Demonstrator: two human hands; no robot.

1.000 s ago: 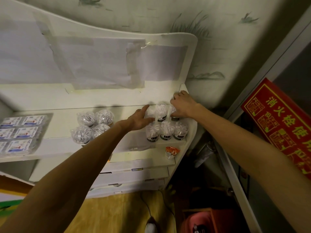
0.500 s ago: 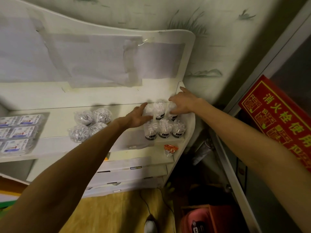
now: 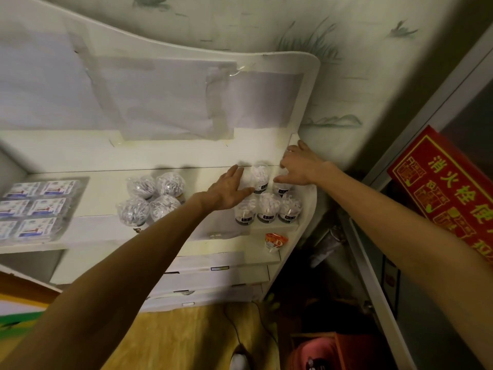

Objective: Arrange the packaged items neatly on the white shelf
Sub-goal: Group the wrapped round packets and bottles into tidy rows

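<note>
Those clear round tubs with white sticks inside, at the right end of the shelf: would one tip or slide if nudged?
Each clear round tub of white sticks looks light, so it would probably slide on the smooth white shelf. Taller than wide, it might tip. Neighbours standing close should steady it.

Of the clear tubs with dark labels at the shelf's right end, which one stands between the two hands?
The back-row middle clear plastic tub: it stands upright between the left hand and right hand, while three front-row tubs stand nearer the shelf's edge.

Dim room: painted wallpaper, yellow floor, red sign.
</note>
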